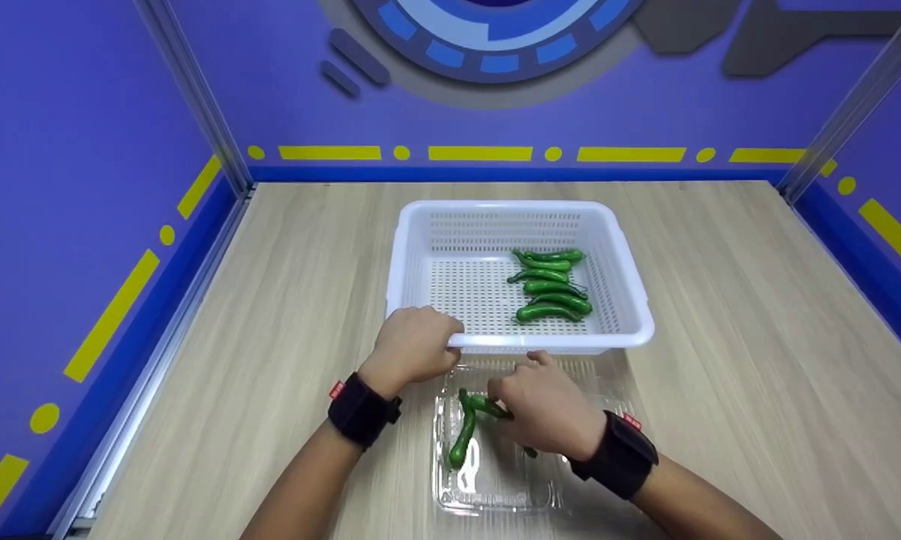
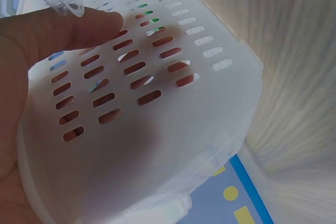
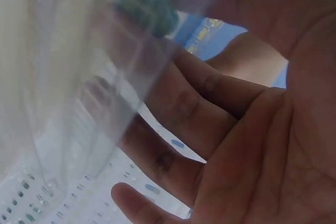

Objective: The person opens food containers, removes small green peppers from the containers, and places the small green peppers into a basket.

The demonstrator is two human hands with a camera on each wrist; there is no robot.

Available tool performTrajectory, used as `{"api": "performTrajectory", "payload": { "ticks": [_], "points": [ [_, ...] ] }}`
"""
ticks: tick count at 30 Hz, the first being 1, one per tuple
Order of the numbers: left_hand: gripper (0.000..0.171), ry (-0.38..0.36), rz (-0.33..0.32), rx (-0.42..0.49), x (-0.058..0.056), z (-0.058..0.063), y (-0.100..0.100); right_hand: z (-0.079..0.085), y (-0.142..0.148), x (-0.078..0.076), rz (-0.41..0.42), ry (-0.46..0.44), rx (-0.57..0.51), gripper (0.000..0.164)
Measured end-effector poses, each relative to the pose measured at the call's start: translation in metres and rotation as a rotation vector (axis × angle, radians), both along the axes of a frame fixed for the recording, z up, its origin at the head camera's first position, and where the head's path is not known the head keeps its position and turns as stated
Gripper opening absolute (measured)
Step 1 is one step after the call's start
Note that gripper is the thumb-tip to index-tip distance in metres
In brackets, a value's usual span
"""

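My left hand (image 1: 418, 341) grips the front left part of a white plastic basket (image 1: 525, 341); in the left wrist view its thumb lies along the outside of the slotted wall (image 2: 126, 145). On the basket's floor, several green chili peppers (image 1: 551, 289) lie in a column at the right. My right hand (image 1: 548, 405) is over a clear plastic container (image 1: 495, 495) in front of the basket. Between its thumb and index finger it pinches a green pepper (image 1: 488, 406), partly hidden by the hand and blurred behind clear plastic in the right wrist view. Another curved pepper (image 1: 461, 439) lies in the container's left side.
Both stand on a light wood-grain table (image 1: 307, 300). Blue panels with yellow marks (image 1: 480, 153) enclose the back and sides, joined by metal corner posts (image 1: 210, 112). The basket's front rim stands close over the container's back edge.
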State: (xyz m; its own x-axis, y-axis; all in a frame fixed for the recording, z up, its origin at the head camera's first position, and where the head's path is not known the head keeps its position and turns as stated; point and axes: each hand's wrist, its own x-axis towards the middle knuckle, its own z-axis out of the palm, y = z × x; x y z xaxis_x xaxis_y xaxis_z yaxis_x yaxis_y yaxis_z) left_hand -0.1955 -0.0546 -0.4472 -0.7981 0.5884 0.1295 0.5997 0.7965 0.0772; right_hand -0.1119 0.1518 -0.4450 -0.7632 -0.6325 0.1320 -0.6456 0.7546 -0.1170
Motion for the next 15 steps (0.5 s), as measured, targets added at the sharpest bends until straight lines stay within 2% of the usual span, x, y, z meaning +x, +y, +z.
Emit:
{"api": "performTrajectory", "payload": {
  "ticks": [4,15],
  "points": [
    [0.012,-0.005,0.004,0.002,0.000,0.000,0.000,0.003,0.002,0.000,0.003,0.022,-0.002,0.015],
    [0.013,0.007,0.001,0.002,0.001,-0.001,0.000,0.012,0.007,0.004,0.035,0.081,-0.027,0.016]
  ]
}}
